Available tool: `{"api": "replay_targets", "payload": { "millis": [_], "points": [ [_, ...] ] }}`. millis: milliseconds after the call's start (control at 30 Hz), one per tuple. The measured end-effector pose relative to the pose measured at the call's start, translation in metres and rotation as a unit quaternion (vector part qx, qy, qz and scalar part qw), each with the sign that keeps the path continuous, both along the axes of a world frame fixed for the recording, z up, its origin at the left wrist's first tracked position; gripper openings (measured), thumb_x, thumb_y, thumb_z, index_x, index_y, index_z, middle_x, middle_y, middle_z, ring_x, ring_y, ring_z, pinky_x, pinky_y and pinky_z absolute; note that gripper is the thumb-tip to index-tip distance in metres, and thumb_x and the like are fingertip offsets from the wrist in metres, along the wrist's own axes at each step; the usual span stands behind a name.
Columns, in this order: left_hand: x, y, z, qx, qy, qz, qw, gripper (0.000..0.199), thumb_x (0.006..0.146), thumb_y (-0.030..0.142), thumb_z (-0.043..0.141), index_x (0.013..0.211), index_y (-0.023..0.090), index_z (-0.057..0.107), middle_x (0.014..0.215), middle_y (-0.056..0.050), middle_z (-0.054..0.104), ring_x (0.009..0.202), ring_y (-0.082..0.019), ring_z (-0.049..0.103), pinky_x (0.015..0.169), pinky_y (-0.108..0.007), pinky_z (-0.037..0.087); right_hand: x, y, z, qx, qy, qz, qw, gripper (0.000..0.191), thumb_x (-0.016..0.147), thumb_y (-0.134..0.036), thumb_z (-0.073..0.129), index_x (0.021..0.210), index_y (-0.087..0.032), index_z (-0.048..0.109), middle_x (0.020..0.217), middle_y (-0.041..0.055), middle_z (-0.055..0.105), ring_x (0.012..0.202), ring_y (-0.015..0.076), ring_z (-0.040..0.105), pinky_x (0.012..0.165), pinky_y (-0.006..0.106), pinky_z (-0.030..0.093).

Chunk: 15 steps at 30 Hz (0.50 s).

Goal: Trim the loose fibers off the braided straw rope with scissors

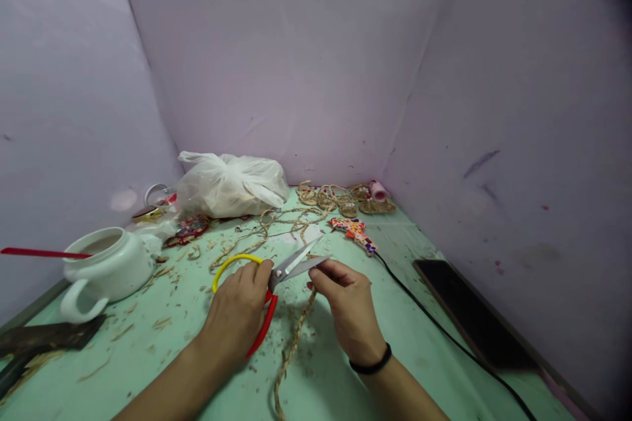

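My left hand [240, 306] grips a pair of scissors [281, 274] with one yellow and one red handle loop. Its blades are parted and point to the right, reaching my right hand [343, 299]. Between the thumb and fingers of that hand a braided straw cord [295, 342] is pinched close to the blades; it hangs down towards me across the table. More cord [266, 227] lies in loose loops beyond the scissors. Whether the blades touch the cord I cannot tell.
A white teapot-like pot [111, 263] with a red stick stands left, near a dark blade-like tool [54, 335]. Behind are a white plastic bag [234, 184] and straw pieces [326, 197]. A patterned glue gun [354, 231] with black cable and a phone [469, 312] lie right.
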<state>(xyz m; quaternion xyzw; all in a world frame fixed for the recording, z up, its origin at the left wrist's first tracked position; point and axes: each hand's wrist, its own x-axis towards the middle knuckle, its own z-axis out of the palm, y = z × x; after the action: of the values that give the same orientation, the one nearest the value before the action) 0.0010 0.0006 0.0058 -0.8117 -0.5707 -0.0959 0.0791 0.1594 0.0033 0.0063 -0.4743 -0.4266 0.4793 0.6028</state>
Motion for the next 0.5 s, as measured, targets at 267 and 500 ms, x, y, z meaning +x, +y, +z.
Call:
{"api": "replay_targets", "payload": {
  "millis": [267,500],
  "points": [
    [-0.0032,0.0008,-0.0011,0.020,0.025,0.002,0.999,0.034,0.080,0.012,0.034,0.112,0.017,0.045,0.089,-0.008,0.057,0.077,-0.022,0.055,0.065,-0.032,0.042,-0.0009,0.0006,-0.0015,-0.017,0.099,0.009,0.995,0.010,0.057,-0.022,0.068,0.065,-0.016,0.069,0.060,0.0004,0.062,0.057,0.0124,0.053,0.059,0.027,0.044],
    [-0.0026,0.0009,0.0038,-0.025,0.027,0.001,0.999,0.033,0.079,0.010,0.032,0.107,0.020,0.047,0.084,-0.006,0.058,0.072,-0.021,0.057,0.057,-0.029,0.039,0.0002,0.0034,-0.0028,-0.022,0.137,0.021,0.990,0.011,0.055,-0.022,0.071,0.064,-0.016,0.068,0.061,-0.0003,0.063,0.057,0.0116,0.053,0.061,0.028,0.046]
  ]
}}
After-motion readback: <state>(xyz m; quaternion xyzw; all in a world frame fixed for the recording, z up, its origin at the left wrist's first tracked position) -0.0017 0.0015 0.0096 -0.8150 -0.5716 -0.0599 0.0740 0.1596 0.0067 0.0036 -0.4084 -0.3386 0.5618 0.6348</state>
